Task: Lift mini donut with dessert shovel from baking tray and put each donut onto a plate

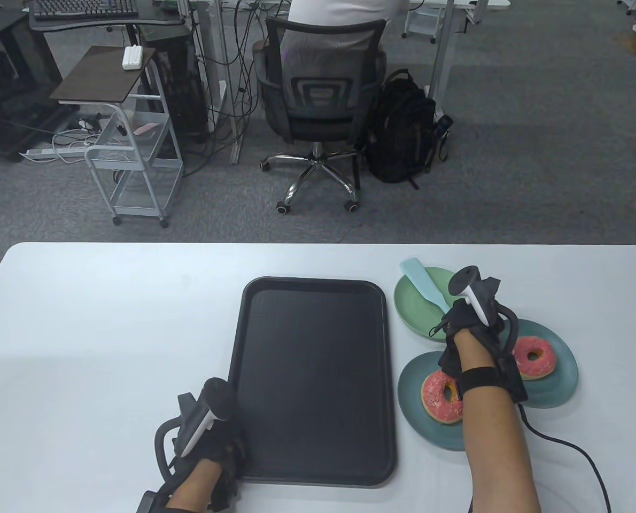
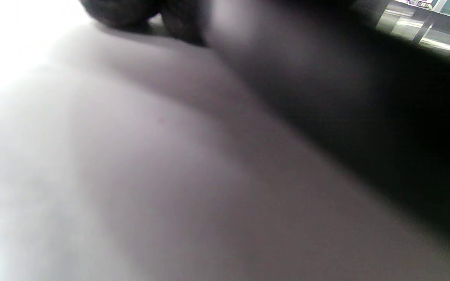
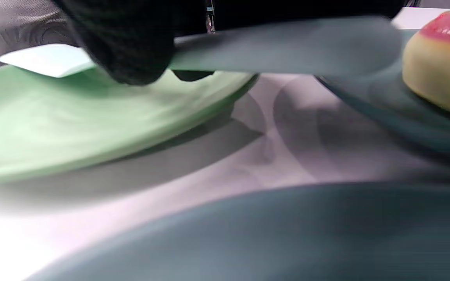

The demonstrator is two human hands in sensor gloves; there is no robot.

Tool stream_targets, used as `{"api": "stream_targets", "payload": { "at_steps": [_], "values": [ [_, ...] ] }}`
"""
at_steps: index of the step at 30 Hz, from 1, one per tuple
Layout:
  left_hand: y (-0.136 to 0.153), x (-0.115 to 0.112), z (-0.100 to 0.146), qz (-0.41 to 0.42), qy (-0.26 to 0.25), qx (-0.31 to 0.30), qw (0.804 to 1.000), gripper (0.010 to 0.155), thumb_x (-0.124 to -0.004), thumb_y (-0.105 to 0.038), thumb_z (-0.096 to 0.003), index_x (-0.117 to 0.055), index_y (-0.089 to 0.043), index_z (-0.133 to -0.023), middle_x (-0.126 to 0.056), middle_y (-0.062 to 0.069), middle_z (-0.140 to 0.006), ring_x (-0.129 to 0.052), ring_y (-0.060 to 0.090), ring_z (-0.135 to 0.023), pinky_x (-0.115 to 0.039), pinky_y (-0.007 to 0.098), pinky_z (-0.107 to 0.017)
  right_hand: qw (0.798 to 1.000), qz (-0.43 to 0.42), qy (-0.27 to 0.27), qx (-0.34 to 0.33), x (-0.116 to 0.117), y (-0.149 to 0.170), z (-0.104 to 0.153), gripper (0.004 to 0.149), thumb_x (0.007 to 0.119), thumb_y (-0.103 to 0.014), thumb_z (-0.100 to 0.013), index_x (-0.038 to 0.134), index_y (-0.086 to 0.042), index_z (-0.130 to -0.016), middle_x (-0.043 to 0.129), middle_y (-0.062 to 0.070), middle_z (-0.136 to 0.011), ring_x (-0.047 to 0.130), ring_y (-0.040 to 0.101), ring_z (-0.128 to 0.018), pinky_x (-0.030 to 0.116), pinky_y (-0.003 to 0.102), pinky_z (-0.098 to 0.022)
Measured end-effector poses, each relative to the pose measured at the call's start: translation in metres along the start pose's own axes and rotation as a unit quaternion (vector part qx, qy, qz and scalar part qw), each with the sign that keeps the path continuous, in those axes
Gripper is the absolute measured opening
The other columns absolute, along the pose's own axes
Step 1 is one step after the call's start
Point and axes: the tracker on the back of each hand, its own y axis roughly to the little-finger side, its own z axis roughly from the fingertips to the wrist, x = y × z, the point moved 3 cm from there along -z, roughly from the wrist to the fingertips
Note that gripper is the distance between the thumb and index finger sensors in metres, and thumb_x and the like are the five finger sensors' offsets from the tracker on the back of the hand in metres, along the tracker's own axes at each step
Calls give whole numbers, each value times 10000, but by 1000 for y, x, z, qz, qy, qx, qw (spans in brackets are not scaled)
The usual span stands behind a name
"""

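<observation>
1. Sitting mid-table: black baking tray (image 1: 312,379), bare of donuts. Landmark for everything below.
2. Lying just right of the tray's near half: teal plate (image 1: 419,422) carrying a pink-iced donut (image 1: 440,396). Further right, touching or overlapping it: second teal plate (image 1: 558,385) carrying another pink donut (image 1: 534,357).
3. Lying just right of the tray's far corner: light green plate (image 1: 411,299), holding no donut, only the shovel blade.
4. Gripping the dessert shovel (image 1: 424,282) by its handle: right hand (image 1: 470,320), hovering right of the tray above the gap between the three plates. Long axis running from the hand up and left, blade resting flat on the green plate, pointing away from both donuts.
5. Resting at the tray's near-left corner: left hand (image 1: 211,449). Fingers hidden under the tracker, wrist view a blur — cannot tell the grip.
6. Looking like a near-finished job: nothing left on the tray; right hand nearer all plates, shovel probably being set down.
</observation>
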Motion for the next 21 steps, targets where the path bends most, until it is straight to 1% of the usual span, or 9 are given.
{"api": "stream_targets", "payload": {
  "at_steps": [7,8,11,14,17,21],
  "values": [
    [0,0,0,1,1,0,1000,652,-695,-412,-530,-416,-189,-1075,-710,36,-866,-901,157,-505,-809,423,-443,1000,8,-11,0,5,0,-2,589,847,-389,-449,705,-143,-965,718,198,-860,728,408,-655,656,551,-528],
    [0,0,0,1,1,0,1000,651,-695,-411,-531,-415,-188,-1075,-709,34,-866,-901,156,-505,-808,423,-443,1000,8,-14,0,4,0,-2,623,840,-396,-453,656,-148,-995,701,200,-874,720,407,-663,652,549,-533],
    [0,0,0,2,2,0,1000,652,-696,-412,-530,-416,-188,-1075,-710,35,-866,-902,157,-505,-808,423,-443,1000,-2,-1,-6,-2,1,3,639,831,-407,-457,630,-156,-1009,686,205,-892,714,412,-673,649,550,-537],
    [0,0,0,1,2,0,1000,651,-695,-411,-531,-415,-189,-1075,-710,35,-866,-901,157,-506,-808,424,-444,1000,-7,4,-17,-12,4,12,652,822,-444,-456,624,-163,-1011,660,214,-918,701,419,-692,638,554,-547],
    [0,0,0,1,2,0,1000,652,-695,-412,-531,-415,-187,-1076,-709,35,-867,-902,158,-506,-809,424,-444,999,-15,22,-33,-27,8,25,668,814,-475,-454,618,-169,-1014,639,221,-946,692,427,-718,630,560,-560],
    [1,0,-1,4,5,-1,1000,652,-696,-413,-531,-415,-192,-1076,-708,34,-870,-902,157,-511,-809,423,-447,995,-42,49,-76,-50,15,53,710,786,-549,-443,602,-185,-1025,567,231,-1039,635,468,-836,556,617,-644]
  ]
}}
